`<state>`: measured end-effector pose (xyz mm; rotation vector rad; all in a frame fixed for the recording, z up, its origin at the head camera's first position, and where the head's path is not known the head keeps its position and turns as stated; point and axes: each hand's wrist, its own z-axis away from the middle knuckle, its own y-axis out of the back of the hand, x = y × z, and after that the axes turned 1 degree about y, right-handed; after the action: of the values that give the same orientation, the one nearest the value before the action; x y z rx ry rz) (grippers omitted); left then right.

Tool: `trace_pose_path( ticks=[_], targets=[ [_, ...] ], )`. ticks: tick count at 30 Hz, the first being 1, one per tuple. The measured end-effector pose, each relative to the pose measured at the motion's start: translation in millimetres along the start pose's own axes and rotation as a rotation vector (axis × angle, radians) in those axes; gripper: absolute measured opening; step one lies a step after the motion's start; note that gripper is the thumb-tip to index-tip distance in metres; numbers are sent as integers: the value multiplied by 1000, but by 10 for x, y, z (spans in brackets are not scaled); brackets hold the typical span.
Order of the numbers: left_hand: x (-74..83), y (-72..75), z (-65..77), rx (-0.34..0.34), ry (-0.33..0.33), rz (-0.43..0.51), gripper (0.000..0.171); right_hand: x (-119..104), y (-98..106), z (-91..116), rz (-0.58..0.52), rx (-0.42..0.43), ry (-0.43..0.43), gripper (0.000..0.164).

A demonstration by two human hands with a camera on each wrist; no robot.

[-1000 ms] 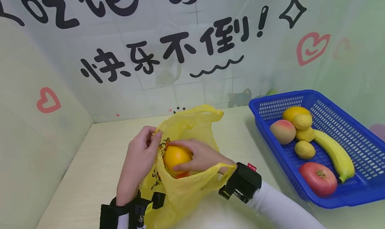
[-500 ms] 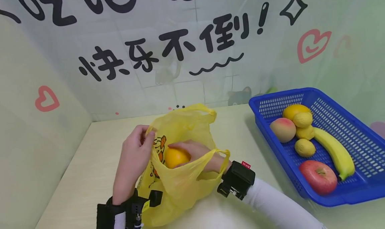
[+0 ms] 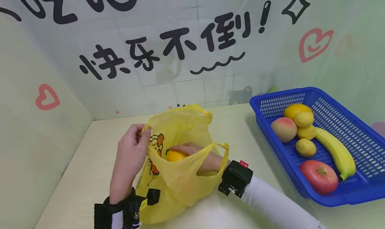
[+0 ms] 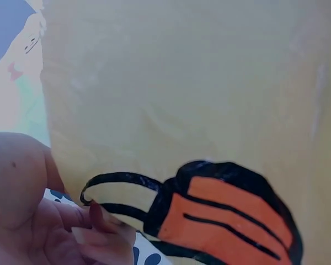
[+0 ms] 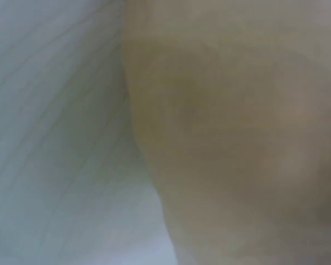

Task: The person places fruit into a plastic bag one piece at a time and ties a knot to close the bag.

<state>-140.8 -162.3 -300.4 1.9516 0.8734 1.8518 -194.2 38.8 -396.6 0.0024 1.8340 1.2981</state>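
Observation:
A yellow plastic bag (image 3: 180, 182) with an orange and black print stands on the table, its mouth spread. My left hand (image 3: 133, 152) pinches the bag's left rim between thumb and fingers; in the left wrist view the bag's printed wall (image 4: 182, 110) fills most of the picture beside that hand (image 4: 22, 193). Inside the bag, my right hand (image 3: 207, 159) holds an orange (image 3: 175, 155), of which only the upper part shows. The bag's front wall hides the thumb and the lower fruit. Blurred bag plastic (image 5: 237, 138) covers the right wrist view.
On the right stands a blue perforated basket (image 3: 276, 162). It holds a peach (image 3: 284, 129), a banana (image 3: 337, 152), a red apple (image 3: 319, 177), an orange-yellow fruit (image 3: 296, 111) and several small yellow fruits (image 3: 305, 147). A printed wall (image 3: 168, 88) closes off the table's back.
My right hand has gone down deeper into the bag with the orange, which shows less now. The left hand has drawn the bag's rim a little to the left.

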Motion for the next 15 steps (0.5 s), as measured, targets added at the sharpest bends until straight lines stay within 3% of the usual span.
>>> trace_pose_path(
  ticks=[7, 15],
  targets=[
    [0, 2, 5, 1, -3, -11, 32, 105, -41, -18, -40, -17, -34, 72],
    [-10, 7, 6, 4, 0, -11, 31, 51, 7, -11, -45, -75, -38, 72]
  ],
)
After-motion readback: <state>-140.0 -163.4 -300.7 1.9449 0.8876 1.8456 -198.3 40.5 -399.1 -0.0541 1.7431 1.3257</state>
